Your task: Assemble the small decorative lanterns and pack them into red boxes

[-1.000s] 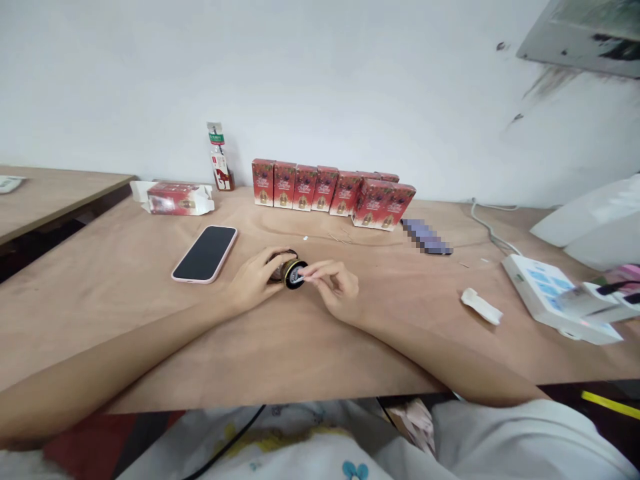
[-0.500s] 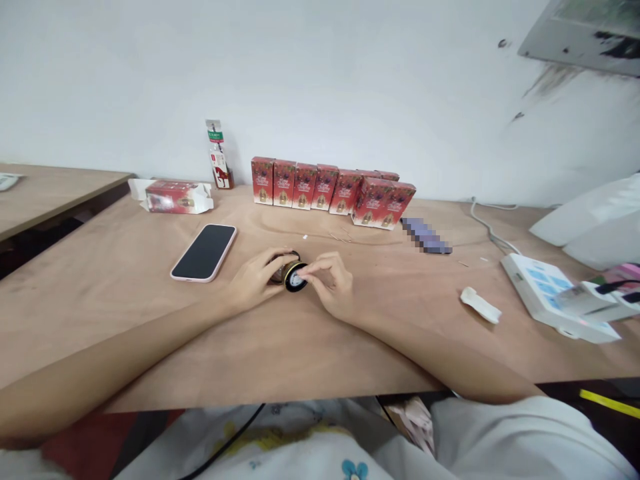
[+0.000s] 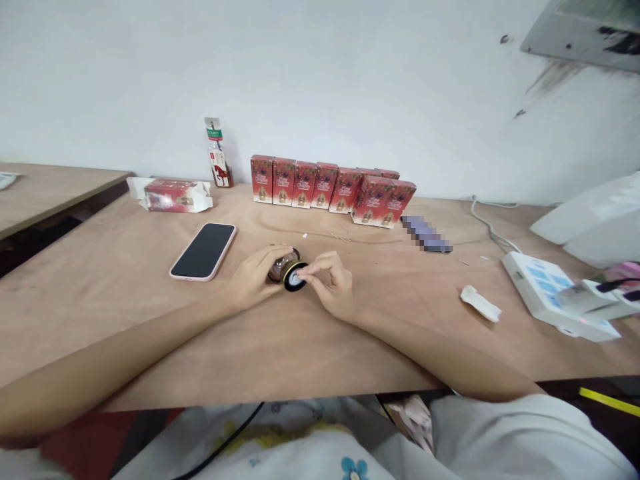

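A small lantern (image 3: 283,265) with a clear body and a black, gold-rimmed base lies on its side on the wooden table. My left hand (image 3: 256,275) is closed around its body from the left and partly hides it. The round base faces me, with a pale disc in the middle. At that disc the thumb and fingertips of my right hand (image 3: 331,281) are pinched together. Whatever sits between those fingertips is too small to make out.
Several red boxes (image 3: 305,185) stand in a row near the wall. An opened red box (image 3: 170,196), a small bottle (image 3: 220,163) and a phone (image 3: 204,251) are on the left. A power strip (image 3: 550,293), white scrap (image 3: 480,304) and blurred-out purple item (image 3: 427,235) lie right.
The fingers of my left hand have shifted slightly, and more of the lantern's clear body shows. My right hand stays pinched at the base.
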The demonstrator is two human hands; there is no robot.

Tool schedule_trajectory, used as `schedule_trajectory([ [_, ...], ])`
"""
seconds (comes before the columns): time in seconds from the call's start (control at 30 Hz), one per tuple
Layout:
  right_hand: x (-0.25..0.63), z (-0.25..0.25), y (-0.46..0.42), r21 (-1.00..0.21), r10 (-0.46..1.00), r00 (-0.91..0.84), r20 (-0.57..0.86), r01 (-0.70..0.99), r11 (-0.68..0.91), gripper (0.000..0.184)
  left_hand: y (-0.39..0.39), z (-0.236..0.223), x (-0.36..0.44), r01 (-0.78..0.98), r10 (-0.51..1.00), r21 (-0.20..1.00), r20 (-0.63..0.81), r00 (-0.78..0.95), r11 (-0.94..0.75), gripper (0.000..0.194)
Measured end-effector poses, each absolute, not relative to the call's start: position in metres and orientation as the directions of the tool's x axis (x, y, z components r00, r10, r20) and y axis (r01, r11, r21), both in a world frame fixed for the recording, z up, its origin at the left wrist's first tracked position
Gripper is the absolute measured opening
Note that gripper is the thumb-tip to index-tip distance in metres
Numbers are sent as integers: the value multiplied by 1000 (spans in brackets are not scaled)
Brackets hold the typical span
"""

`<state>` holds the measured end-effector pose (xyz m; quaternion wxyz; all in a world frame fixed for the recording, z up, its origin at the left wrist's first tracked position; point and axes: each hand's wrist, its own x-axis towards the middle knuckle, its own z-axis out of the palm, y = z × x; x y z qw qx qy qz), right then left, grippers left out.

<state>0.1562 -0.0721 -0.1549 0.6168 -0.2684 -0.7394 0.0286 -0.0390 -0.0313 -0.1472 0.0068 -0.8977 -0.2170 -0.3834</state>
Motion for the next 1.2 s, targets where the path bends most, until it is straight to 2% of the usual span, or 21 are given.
schedule_trajectory([
  [0.07, 156, -154, -71, -379, 428, -66, 901, 359, 853, 13, -30, -148, -40, 391, 386, 165, 704, 596, -906, 50],
  [0.17, 158, -154, -68, -423, 471, -54, 880, 361, 831, 20, -29, -149, -41, 369, 346, 139, 733, 585, -919, 47],
  [0.3, 162, -152, -67, -429, 524, -234, 819, 357, 830, 21, -26, -147, -42, 342, 267, 60, 756, 598, -938, 43],
  [0.47, 164, -152, -67, -179, 311, -335, 889, 372, 911, 16, -26, -144, -43, 294, 153, -46, 771, 618, -955, 33],
  [0.6, 167, -154, -61, 59, 97, -403, 910, 357, 932, 29, -35, -140, -43, 467, 213, -114, 778, 591, -877, 33],
  [0.7, 172, -155, -58, 185, 24, -489, 872, 375, 909, 38, -40, -138, -42, 569, 223, -171, 801, 556, -805, 39],
  [0.83, 175, -155, -57, 298, -33, -534, 845, 420, 857, 32, -40, -140, -41, 621, 233, -157, 834, 500, -768, 46],
  [1.0, 177, -152, -58, 416, -69, -586, 808, 483, 771, 8, -38, -142, -41, 619, 297, -76, 828, 476, -782, 61],
  [1.2, 178, -151, -58, 451, -69, -615, 785, 492, 745, 6, -36, -143, -42, 593, 288, -88, 810, 510, -801, 62],
])
